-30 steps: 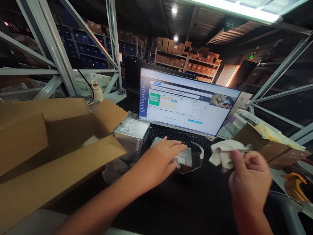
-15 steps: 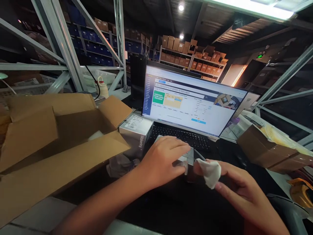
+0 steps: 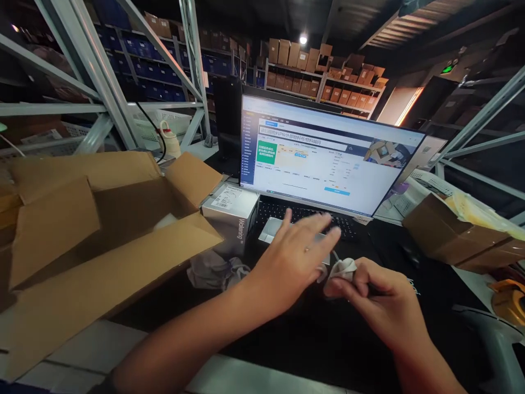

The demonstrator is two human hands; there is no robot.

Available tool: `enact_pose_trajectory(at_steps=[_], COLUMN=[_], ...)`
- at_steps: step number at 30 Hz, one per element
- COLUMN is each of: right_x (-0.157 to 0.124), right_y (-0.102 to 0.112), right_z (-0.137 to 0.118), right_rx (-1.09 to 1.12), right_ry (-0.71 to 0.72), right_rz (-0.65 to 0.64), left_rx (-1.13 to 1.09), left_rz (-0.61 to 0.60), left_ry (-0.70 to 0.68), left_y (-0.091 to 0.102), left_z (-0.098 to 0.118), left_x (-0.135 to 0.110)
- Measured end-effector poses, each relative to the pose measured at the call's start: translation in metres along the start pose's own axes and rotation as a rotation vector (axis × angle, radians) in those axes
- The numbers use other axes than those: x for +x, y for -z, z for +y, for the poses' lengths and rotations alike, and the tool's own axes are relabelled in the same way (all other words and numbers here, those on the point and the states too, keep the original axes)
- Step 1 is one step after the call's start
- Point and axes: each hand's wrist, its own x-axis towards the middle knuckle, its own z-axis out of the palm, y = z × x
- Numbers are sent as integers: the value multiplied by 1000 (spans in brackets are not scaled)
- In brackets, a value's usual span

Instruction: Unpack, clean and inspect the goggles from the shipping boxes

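My left hand [image 3: 291, 260] is open, its fingers spread over a flat silvery box [image 3: 270, 229] in front of the keyboard [image 3: 348, 227]; whether it touches the box I cannot tell. Closed in front of it, my right hand [image 3: 383, 298] pinches a small crumpled white piece [image 3: 343, 268] that looks like soft wrapping or cloth. A thin light rod or cord stands out above that piece; its lower end is hidden. Left of my left hand, crumpled grey wrapping [image 3: 217, 271] lies below a grey carton with a white label [image 3: 232, 219].
A large opened cardboard box [image 3: 118, 268] fills the left side. Behind the keyboard stands a lit monitor [image 3: 311, 158]. To the right are a mouse [image 3: 408, 254], another cardboard box [image 3: 455, 235] and a yellow object [image 3: 508, 301]. Metal frame bars rise on both sides.
My left hand has lifted its fingers and spread them. The white piece has been gathered tighter in my right hand, which has moved slightly left. The camera view has shifted a little.
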Motion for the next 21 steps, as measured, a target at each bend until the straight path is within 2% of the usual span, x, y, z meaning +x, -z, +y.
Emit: enact_pose_trajectory(at_steps=[2,4,6,10,14,17,19,21], right_x=[4,7,9,8,1,-4,-5,-6], right_y=[5,10,11,-5,-22,-24,-21,-19], right_z=[2,5,7,9,5,2,0,-2], right_rx=[171,345,462,403,230,116,101,166], right_ry=[-177,-307,-345,-219,-5,102,108,49], right_rz=[95,195,252,295,218,240,293,339], left_rx=[98,158,136,53,109,94,39,-6], left_rz=[160,298,300,111,149,173,173,143], left_ry=[181,278,274,206,190,132,101,69], left_y=[-2,-6,-13,-33,-48,-49,-47,-43], left_z=[5,11,18,27,25,20,17,14], left_x=[-1,-2,-3,-8,-11,-11,-10,-8])
